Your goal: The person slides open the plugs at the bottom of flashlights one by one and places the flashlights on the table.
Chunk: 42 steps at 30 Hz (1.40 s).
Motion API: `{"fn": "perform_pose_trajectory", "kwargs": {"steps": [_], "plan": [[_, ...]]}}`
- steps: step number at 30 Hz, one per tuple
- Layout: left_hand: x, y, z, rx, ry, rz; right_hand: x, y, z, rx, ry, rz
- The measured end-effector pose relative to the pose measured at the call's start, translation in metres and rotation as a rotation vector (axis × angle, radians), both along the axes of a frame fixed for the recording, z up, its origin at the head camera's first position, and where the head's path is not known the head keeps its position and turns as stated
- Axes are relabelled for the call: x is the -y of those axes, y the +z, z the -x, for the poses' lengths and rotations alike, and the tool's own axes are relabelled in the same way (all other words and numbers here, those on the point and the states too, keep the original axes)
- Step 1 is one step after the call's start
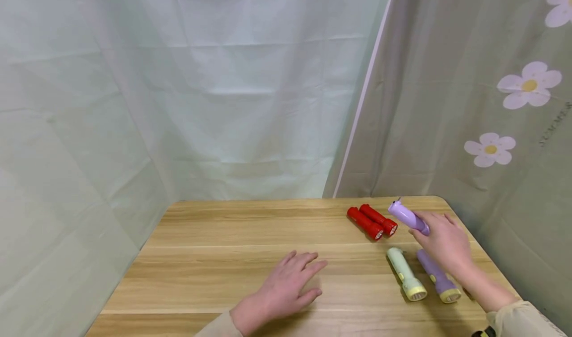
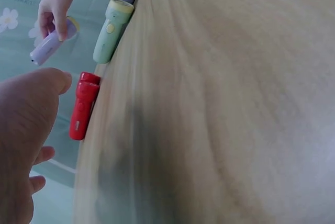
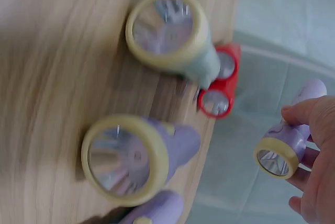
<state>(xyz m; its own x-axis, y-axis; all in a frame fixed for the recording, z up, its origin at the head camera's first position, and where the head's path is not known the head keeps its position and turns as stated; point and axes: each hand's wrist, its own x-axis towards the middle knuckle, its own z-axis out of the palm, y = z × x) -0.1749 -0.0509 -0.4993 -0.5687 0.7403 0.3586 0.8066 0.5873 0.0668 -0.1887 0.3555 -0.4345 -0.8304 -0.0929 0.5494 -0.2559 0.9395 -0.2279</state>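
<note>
My right hand (image 1: 447, 240) grips a light purple flashlight (image 1: 404, 215) by its body, held up over the table's right side. In the right wrist view its yellow-rimmed lens (image 3: 275, 162) faces the camera, with fingers curled around the body. Below that hand lie a pale green flashlight (image 1: 404, 272) and a purple flashlight (image 1: 435, 272), side by side. A further purple flashlight (image 3: 157, 208) shows beside them in the right wrist view, mostly hidden by my forearm in the head view. My left hand (image 1: 290, 285) hovers palm down over the wooden table, fingers spread, holding nothing.
Two red flashlights (image 1: 366, 223) lie next to each other near the back right of the wooden table (image 1: 223, 257). Pale curtains (image 1: 250, 103) hang behind and to the left; a flowered curtain (image 1: 424, 103) borders the right edge.
</note>
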Motion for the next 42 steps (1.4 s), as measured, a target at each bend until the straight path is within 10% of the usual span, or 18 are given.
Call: {"fn": "perform_pose_trajectory", "kwargs": {"steps": [23, 42], "plan": [[-0.038, -0.011, -0.013, 0.010, -0.059, 0.045, -0.072, -0.007, 0.041, 0.476, -0.273, 0.166], [-0.069, -0.012, -0.018, 0.147, -0.028, 0.032, -0.086, -0.029, 0.053, 0.627, -0.365, 0.166]]}}
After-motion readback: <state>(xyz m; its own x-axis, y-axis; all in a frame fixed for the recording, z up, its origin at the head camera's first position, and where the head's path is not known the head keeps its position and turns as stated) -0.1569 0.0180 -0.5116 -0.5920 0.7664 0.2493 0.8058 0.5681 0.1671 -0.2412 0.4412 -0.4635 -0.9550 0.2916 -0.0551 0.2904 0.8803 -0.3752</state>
